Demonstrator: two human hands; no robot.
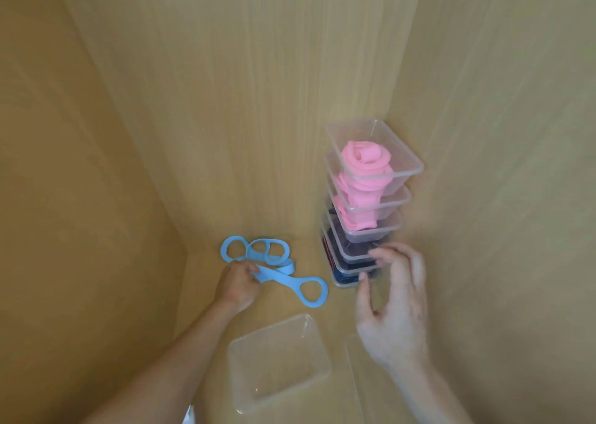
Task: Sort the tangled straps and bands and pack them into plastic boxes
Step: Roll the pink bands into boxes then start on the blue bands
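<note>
Blue looped strap (280,276), flat and tangled, gripped by left hand (238,284); right hand (394,304) curved at stacked boxes (387,234), grasp unclear.

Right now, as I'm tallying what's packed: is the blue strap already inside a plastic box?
No, the blue strap lies loose on the wooden surface beside the stacked boxes, with the left hand gripping it.

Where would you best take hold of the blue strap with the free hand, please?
Pinch the blue strap at its oval end loop, coming from above on the right: it lies flat and unobstructed, while the left hand grips the middle band.
</note>
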